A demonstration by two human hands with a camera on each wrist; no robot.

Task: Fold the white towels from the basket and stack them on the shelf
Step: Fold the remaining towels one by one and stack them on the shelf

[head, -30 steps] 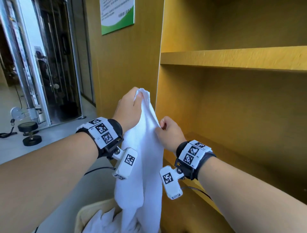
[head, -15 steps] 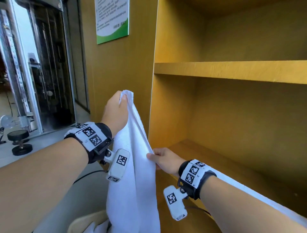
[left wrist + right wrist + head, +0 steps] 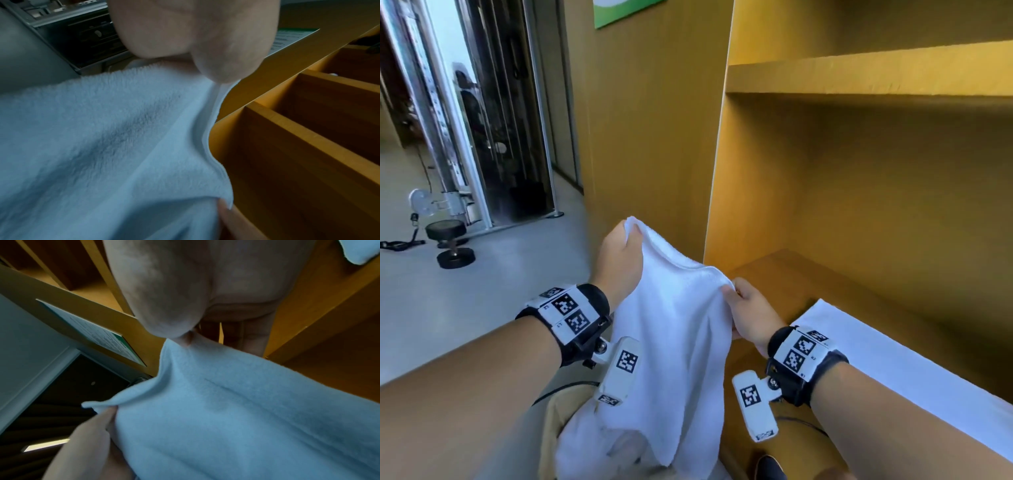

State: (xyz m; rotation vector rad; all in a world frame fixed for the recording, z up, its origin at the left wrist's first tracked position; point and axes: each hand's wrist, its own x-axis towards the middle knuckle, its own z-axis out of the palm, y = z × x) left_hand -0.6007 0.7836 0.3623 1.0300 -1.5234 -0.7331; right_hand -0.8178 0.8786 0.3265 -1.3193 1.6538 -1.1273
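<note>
A white towel [image 3: 674, 346] hangs in the air between both hands, in front of the yellow shelf unit. My left hand [image 3: 621, 255] pinches its upper left corner, raised higher. My right hand [image 3: 748, 310] pinches the top edge at the right, lower and close to the shelf's front. The cloth droops down toward the tan basket [image 3: 551, 425], where more white towels [image 3: 599, 452] lie. In the left wrist view the towel [image 3: 102, 146] fills the frame below the thumb. The right wrist view shows the towel [image 3: 236, 418] gripped at its hem. A folded white towel [image 3: 887, 370] lies on the lower shelf board [image 3: 791, 274].
The yellow shelf unit has an upper board [image 3: 876, 72] and a side panel [image 3: 719, 192] just right of the hanging towel. A grey floor [image 3: 465, 301] spreads left, with a dumbbell [image 3: 450, 243] and a metal-framed gym machine [image 3: 448, 137] beyond. A shoe tip [image 3: 770, 467] shows below.
My left hand has come down and my right hand has slid out along the top edge, spreading the towel wider between them. The view has tilted downward.
</note>
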